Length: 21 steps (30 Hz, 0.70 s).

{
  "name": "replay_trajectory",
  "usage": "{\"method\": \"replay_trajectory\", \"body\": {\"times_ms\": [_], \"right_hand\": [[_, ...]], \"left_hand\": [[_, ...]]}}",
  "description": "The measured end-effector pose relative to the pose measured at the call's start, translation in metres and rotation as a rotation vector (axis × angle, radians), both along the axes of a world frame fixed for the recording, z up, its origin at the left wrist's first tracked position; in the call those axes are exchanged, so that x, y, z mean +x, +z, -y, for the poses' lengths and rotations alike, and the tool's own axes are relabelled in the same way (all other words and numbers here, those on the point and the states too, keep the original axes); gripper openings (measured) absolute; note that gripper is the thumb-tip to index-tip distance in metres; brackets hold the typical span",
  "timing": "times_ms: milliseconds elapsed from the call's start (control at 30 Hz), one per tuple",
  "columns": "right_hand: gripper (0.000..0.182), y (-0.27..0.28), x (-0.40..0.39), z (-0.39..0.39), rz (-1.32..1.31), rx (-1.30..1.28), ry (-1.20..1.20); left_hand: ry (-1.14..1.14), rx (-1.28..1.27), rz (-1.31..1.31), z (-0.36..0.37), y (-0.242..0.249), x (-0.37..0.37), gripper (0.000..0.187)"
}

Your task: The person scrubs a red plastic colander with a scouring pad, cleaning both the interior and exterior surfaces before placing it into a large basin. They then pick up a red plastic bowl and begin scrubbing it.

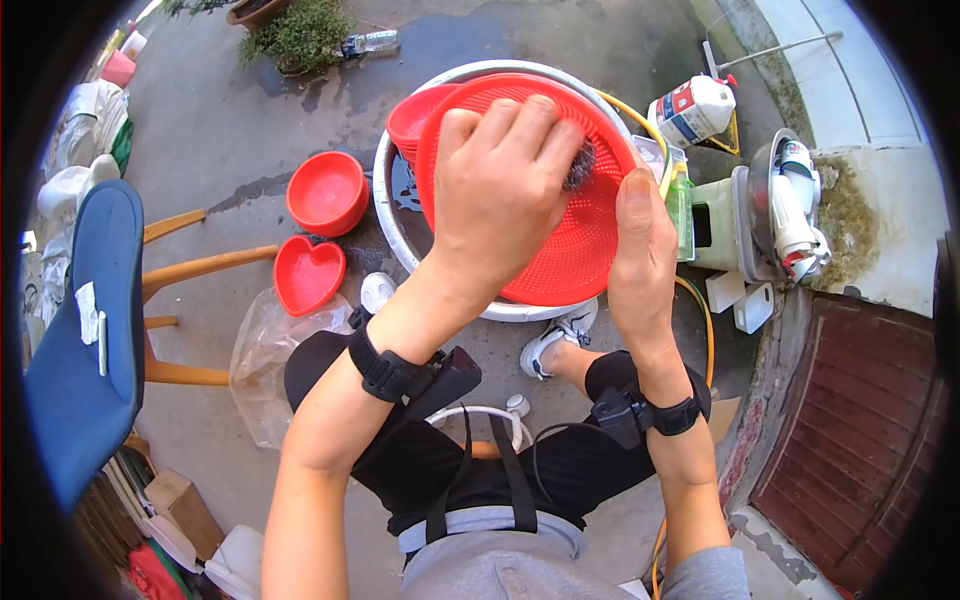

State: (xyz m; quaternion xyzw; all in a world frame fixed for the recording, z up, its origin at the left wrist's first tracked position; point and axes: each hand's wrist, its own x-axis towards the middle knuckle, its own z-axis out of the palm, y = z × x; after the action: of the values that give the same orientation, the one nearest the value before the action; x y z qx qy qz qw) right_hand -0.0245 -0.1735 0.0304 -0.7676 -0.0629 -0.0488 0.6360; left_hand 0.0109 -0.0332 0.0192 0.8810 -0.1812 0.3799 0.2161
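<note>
A red plastic colander (585, 245) is tilted over a large round basin (384, 190) with a pale rim. My right hand (643, 235) grips the colander's right rim, thumb on top. Inside the colander, my left hand (508, 185) is closed with curled fingers around a dark steel wool scrubber (579, 168), which shows only in part at the finger side. More red plastic bowls (408, 122) are partly hidden behind the colander, at the basin's upper left. Some water shows in the basin at its left side.
Left of the basin, a round red bowl (327, 193) and a heart-shaped red bowl (308, 275) lie on the ground. A blue chair (95, 330) stands further left. On the right are a white jug (697, 108), a metal bowl of containers (765, 210) and a yellow hose (708, 330).
</note>
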Motion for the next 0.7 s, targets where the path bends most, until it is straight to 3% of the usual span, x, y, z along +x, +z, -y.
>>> {"method": "replay_trajectory", "body": {"times_ms": [100, 133, 200, 267, 333, 367, 467, 533, 667, 700], "right_hand": [[0.048, -0.003, 0.004, 0.000, 0.052, -0.044, -0.030], [0.048, -0.002, 0.003, 0.001, 0.051, -0.044, -0.030], [0.049, 0.001, 0.003, 0.003, 0.003, -0.049, -0.007], [0.050, 0.003, 0.006, 0.003, 0.016, -0.033, -0.026], [0.051, 0.003, 0.013, 0.009, 0.031, -0.022, -0.040], [0.055, 0.001, 0.018, 0.018, -0.042, 0.020, -0.097], [0.058, 0.007, 0.025, 0.036, -0.175, 0.175, -0.181], [0.057, 0.015, 0.026, 0.039, -0.196, 0.422, -0.257], [0.054, 0.031, 0.018, 0.042, -0.212, 0.565, -0.156], [0.054, 0.032, 0.015, 0.044, -0.209, 0.570, -0.157]], "left_hand": [[-0.158, 0.069, 0.029, 0.013, -0.006, -0.012, 0.014], [-0.158, 0.068, 0.029, 0.012, -0.007, -0.011, 0.014], [-0.086, 0.036, -0.104, 0.005, -0.003, -0.010, 0.033], [0.017, 0.021, -0.147, -0.010, 0.002, 0.001, 0.036], [-0.020, -0.127, -0.142, -0.017, 0.009, 0.003, 0.035], [-0.026, -0.127, -0.139, -0.020, 0.010, 0.005, 0.035], [-0.004, -0.453, -0.119, -0.028, 0.019, 0.005, 0.035], [0.069, -0.588, -0.204, -0.039, 0.021, 0.005, 0.032], [0.098, -0.571, -0.242, -0.068, 0.003, 0.014, 0.025], [0.019, -0.627, -0.425, -0.075, 0.002, 0.013, 0.023]]}}
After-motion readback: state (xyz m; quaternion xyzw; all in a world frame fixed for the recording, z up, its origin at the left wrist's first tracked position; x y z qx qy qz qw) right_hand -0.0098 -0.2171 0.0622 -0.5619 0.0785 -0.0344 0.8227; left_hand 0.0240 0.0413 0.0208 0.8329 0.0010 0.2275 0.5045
